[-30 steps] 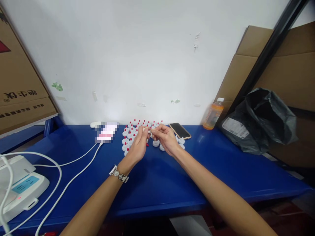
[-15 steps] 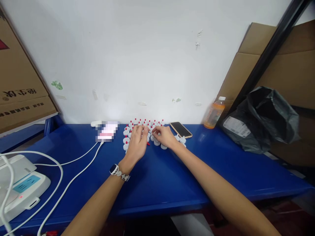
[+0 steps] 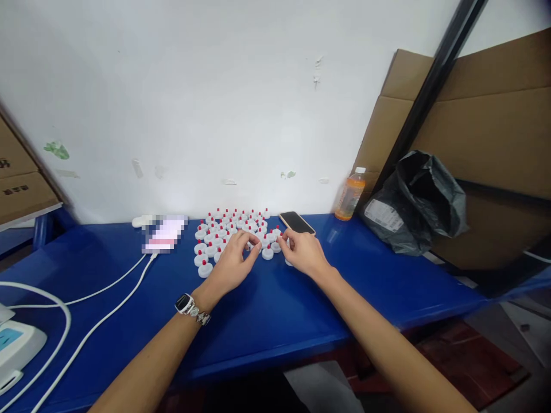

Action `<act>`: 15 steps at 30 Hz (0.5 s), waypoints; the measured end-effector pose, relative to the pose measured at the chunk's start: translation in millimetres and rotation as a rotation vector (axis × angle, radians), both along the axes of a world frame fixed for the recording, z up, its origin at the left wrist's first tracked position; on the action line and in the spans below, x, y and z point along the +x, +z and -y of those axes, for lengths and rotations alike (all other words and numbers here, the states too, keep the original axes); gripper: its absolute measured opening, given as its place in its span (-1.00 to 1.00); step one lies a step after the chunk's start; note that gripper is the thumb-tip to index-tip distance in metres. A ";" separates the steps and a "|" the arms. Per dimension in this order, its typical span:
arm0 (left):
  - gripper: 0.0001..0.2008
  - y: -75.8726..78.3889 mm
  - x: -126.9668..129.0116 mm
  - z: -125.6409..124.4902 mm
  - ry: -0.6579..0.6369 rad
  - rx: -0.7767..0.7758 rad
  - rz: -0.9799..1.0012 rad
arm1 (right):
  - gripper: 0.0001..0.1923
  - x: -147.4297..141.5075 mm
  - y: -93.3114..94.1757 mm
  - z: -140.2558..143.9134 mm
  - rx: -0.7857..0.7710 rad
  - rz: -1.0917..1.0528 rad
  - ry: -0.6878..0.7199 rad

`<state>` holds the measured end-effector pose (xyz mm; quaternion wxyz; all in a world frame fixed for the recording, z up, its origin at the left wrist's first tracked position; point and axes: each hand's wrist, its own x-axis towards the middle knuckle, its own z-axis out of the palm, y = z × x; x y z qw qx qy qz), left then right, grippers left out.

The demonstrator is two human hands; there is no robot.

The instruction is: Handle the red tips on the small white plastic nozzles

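item: blue table [image 3: 275, 321]. its near edge runs across in front of me, with bare blue surface between that edge and my hands. its far edge meets the white wall [image 3: 206, 103].

item: white caps with red tips [image 3: 228, 226]. a packed cluster standing upright at the back of the table, close to the wall. the front rows lie just under my fingertips. one cap [image 3: 205, 268] sits at the near left corner of the cluster, and another cap [image 3: 267, 253] stands between my two hands.

item: my left hand [image 3: 230, 265]. palm down, forearm angled in from the lower left, watch [image 3: 185, 303] on the wrist. fingers curled loosely, thumb and forefinger drawn together at the front of the cluster; i cannot tell whether a cap is between them.

item: my right hand [image 3: 303, 252]. palm down, forearm coming in from the lower right. fingers bent, tips resting among the caps at the right edge of the cluster; i cannot tell if they grip one.

item: phone [image 3: 297, 222]. flat, just behind my right hand, beside the caps.

item: orange bottle [image 3: 350, 195]. upright by the wall, right of the phone.

item: black bag [image 3: 415, 201]. slumped against cardboard [image 3: 486, 132] on the right.

item: white cables [image 3: 107, 298]. they cross the left part of the table, well apart from my left forearm.
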<state>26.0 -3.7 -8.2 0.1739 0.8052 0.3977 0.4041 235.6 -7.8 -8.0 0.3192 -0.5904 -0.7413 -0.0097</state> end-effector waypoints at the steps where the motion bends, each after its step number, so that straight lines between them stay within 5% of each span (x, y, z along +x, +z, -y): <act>1: -0.78 -0.5 0.1 0.0 -0.008 0.004 -0.007 | -0.77 0.1 -0.9 1.5 -0.005 0.060 -0.034; 6: -0.77 -1.8 -1.7 -2.3 -0.009 0.014 -0.026 | -0.88 -7.5 -6.2 1.8 -0.058 0.051 0.092; 10: -0.81 1.3 -6.1 -1.2 -0.019 0.022 -0.025 | -0.72 -20.4 -10.7 3.9 -0.100 -0.216 0.289; 15: -0.64 11.0 -16.4 3.8 -0.130 0.045 -0.027 | -0.92 -49.3 -4.0 -0.1 -0.001 -0.694 0.329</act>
